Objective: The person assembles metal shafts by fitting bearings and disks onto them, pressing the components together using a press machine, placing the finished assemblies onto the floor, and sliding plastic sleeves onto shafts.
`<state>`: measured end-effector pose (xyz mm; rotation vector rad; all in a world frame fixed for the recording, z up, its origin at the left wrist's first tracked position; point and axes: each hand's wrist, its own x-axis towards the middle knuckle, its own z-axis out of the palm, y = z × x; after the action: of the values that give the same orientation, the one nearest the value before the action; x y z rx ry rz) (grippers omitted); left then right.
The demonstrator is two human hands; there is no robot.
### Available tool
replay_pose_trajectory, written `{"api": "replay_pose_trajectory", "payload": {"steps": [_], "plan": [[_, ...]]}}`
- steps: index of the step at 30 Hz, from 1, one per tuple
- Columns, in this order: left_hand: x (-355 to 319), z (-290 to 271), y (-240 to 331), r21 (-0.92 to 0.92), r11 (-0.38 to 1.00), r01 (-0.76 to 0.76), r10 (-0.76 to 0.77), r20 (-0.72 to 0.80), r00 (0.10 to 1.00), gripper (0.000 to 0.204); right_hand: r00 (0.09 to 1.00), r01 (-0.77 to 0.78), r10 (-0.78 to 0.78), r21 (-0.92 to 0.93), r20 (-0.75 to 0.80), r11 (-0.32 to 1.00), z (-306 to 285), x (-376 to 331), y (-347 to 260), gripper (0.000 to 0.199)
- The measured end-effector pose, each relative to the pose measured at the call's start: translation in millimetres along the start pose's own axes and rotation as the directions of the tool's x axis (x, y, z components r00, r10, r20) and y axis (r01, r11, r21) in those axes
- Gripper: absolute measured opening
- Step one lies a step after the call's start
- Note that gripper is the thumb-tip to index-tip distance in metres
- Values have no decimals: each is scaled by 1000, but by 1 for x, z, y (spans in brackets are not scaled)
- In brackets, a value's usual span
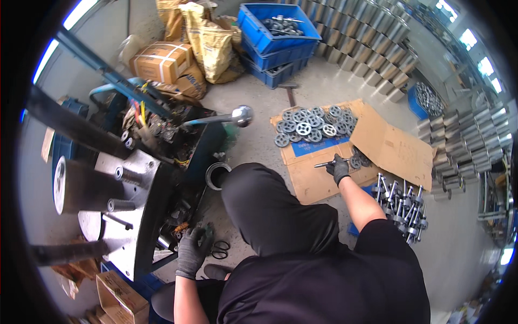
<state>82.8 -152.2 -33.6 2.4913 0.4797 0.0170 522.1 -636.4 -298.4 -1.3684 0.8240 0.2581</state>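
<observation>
My right hand (339, 169), in a dark grey glove, reaches out over a flattened cardboard sheet (307, 181). It is closed on a slim metal shaft (324, 164) with a pointed end, which sticks out to the left. Right beside this hand lie a few dark spoked discs (359, 159), partly under a raised cardboard flap (394, 141). My left hand (193, 252), gloved alike, hovers low by the machine's edge with its fingers apart and nothing visible in them. Black-handled scissors (220, 249) lie just right of it.
Several grey spoked wheels (303, 128) cover the cardboard's far end. Shafts with discs (402, 208) are heaped at the right. The press machine (141, 202) stands left, its ball-ended lever (242, 115) jutting out. Farther back are blue crates (278, 43), a hammer (290, 95) and stacked metal cylinders (367, 48).
</observation>
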Motion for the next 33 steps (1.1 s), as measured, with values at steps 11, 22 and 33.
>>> {"api": "replay_pose_trajectory", "payload": {"steps": [11,22,33], "plan": [[-8,22,-23,17,1000,20,-23,140,990,24,844,467,-243,430,-479,773,-121,98,-23,39],[-37,20,-70,73,961,268,-278,194,941,22,804,312,-347,-154,-483,938,-102,123,-7,39],[-19,26,-53,154,967,202,-241,300,923,17,872,229,-297,-213,-389,950,-107,83,-77,43]]}}
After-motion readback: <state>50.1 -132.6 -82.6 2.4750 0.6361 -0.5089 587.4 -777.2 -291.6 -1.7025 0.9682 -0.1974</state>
